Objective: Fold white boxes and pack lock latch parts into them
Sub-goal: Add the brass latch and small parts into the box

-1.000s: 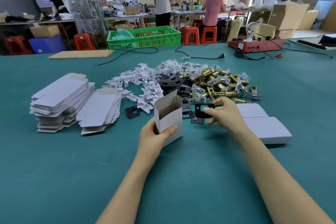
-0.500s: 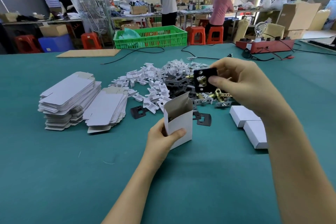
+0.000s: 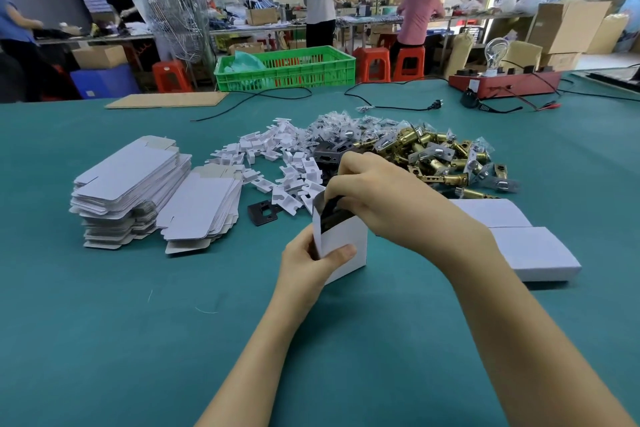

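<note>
The open white box (image 3: 341, 246) stands upright near the middle of the green table (image 3: 104, 340), its mouth facing up. A black plate (image 3: 334, 215) sits partway into that mouth, tilted, with its long edge running along the opening and its lower part already hidden inside. The right hand (image 3: 388, 198) is directly above the box, fingers curled down onto the plate's upper edge and pinching it; the way in is straight down from that hand. The left hand (image 3: 308, 260) grips the box low on its near side, thumb across the front panel, steadying it. Just behind lie the brass latch bolts (image 3: 440, 163), the white card inserts (image 3: 277, 163) and one loose black plate (image 3: 262, 213). Flat box blanks (image 3: 131, 180) are stacked toward the left edge, and two closed boxes (image 3: 512, 236) rest to the right.
</note>
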Motion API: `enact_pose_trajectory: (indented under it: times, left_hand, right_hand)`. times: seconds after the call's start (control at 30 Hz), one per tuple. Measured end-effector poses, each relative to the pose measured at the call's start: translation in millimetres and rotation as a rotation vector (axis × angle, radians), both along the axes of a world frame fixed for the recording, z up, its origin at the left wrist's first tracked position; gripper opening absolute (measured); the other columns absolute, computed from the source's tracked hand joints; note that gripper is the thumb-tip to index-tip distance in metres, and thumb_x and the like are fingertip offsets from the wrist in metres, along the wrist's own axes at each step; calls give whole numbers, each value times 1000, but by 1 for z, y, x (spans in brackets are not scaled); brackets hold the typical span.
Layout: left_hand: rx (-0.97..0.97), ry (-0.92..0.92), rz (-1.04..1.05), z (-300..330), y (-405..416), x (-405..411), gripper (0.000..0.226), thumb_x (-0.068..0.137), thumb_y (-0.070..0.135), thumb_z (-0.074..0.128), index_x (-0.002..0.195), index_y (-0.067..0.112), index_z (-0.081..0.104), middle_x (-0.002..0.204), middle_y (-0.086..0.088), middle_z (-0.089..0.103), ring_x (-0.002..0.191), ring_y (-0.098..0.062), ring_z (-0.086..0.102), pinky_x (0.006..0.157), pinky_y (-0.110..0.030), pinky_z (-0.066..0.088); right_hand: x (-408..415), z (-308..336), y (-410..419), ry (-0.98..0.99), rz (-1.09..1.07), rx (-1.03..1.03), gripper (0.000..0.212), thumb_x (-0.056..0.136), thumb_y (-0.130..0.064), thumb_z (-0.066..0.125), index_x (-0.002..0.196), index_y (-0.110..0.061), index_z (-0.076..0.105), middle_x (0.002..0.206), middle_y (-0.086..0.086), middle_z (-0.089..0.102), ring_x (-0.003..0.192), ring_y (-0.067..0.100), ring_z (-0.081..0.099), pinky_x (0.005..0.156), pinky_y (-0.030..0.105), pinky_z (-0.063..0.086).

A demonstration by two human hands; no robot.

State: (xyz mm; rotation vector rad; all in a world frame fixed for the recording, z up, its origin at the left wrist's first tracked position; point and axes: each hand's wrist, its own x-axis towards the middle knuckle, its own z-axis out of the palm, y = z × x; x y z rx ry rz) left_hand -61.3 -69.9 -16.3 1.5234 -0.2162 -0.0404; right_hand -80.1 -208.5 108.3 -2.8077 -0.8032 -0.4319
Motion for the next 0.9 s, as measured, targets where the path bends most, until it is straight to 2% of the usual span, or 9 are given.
enact_pose_trajectory:
  times: [0.17,0.4,0.53,0.63,0.77,0.83,0.9]
  left_hand:
    - [3,6,-3,0,0,0,33,66,22,77,95,35,73,98,5,75,98,-24,69,88,-44,55]
    - [14,7,-8,-2,2,2,39,67,23,77,104,28,70,100,4,75,98,-22,69,87,-42,57]
    - [21,-7,-3,-3,2,3,37,67,23,76,103,31,70,99,8,75,95,-15,70,82,-32,57]
    - [12,0,-5,-3,1,3,37,67,21,76,102,30,70,98,8,75,92,-12,70,77,-26,56]
    - [36,6,-33,-5,2,3,37,66,19,77,101,27,69,95,8,75,90,-11,69,74,-22,55]
    - [50,2,-41,-6,2,3,36,65,19,77,99,26,69,94,8,75,88,-10,69,74,-21,54]
    - [49,-4,-42,-6,3,3,37,65,20,77,101,25,69,95,6,75,88,-10,68,73,-20,53]
  right_hand:
    - [3,1,-3,-30,-25,22,23,92,2,51,107,-12,62,101,5,51,93,25,45,78,42,43]
    - [4,-2,-1,-86,-90,-8,27,89,5,45,106,-10,59,99,6,53,87,24,48,70,39,42]
    - [4,1,-6,-40,-46,76,18,93,-3,51,105,-10,64,101,7,57,90,25,52,76,43,44]
    - [6,2,-13,-12,-22,128,12,92,-8,58,101,-9,67,97,6,60,92,22,56,80,38,45]
    - [8,4,-30,26,-43,232,8,87,-7,67,94,-9,70,87,1,64,81,15,59,69,12,41]
    - [9,4,-40,35,-82,249,7,86,-9,69,92,-12,71,85,-1,65,79,13,60,69,10,42]
    - [10,3,-48,52,-119,265,6,85,-15,71,91,-14,71,85,-2,66,80,11,61,74,20,48]
